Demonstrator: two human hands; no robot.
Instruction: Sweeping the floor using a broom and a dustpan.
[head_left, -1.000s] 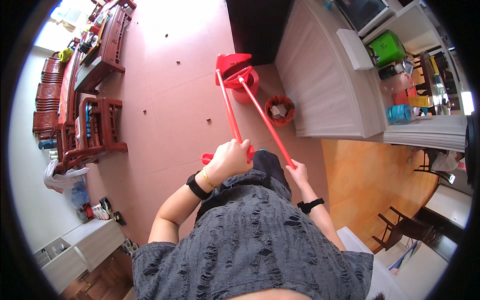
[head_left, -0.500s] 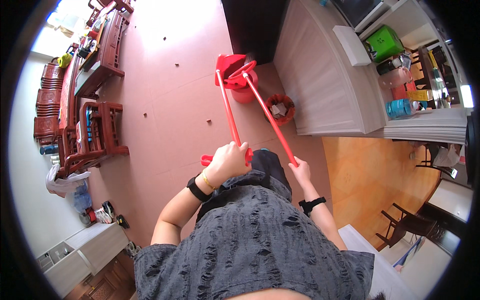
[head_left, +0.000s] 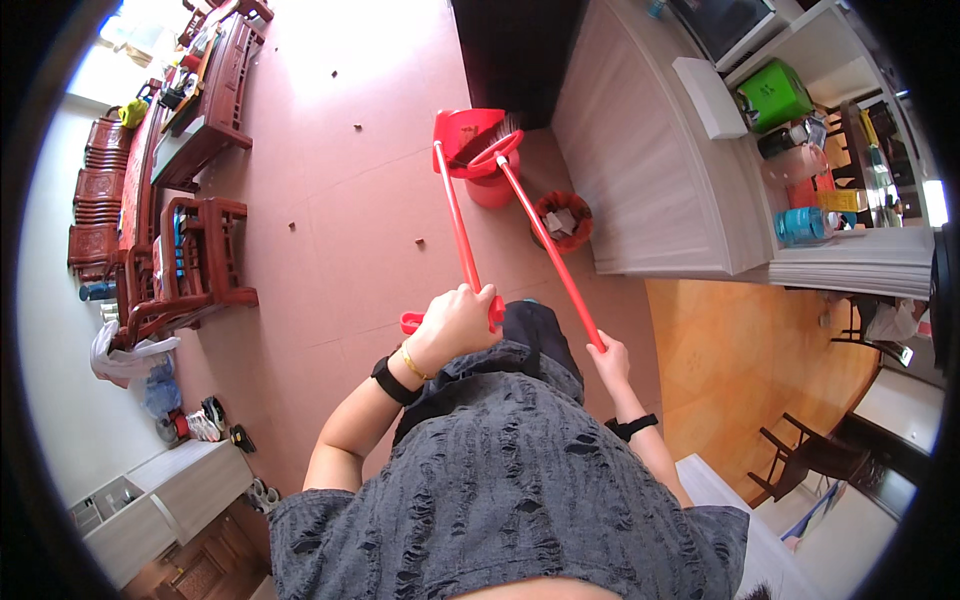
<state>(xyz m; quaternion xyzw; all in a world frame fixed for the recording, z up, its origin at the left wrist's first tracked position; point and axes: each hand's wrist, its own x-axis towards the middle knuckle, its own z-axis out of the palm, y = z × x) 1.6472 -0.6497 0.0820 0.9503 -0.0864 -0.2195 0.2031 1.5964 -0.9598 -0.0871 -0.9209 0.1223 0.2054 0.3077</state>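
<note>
My left hand (head_left: 455,325) is closed round the upper end of a long-handled red dustpan (head_left: 456,128), near its red grip. The dustpan's scoop is raised over a red bucket (head_left: 494,194). Gripped in my right hand (head_left: 609,361) is the red stick of a broom (head_left: 556,262). Its head, with dark bristles, is tilted against the right part of the scoop. Whether anything lies in the scoop I cannot tell. Several small brown pieces, one of them a nearer piece (head_left: 420,241), lie scattered on the floor to the left.
A bin with a red liner (head_left: 584,232) and pale paper inside stands beside the bucket. Right of it rises a grey cabinet (head_left: 660,170). A carved wooden chair (head_left: 205,255) and table line the left side. Reddish floor tiles (head_left: 340,190) extend ahead.
My right hand has moved slightly down and right, and the broom head has shifted right across the scoop, showing more of its bristles. My left hand and the dustpan are almost unmoved.
</note>
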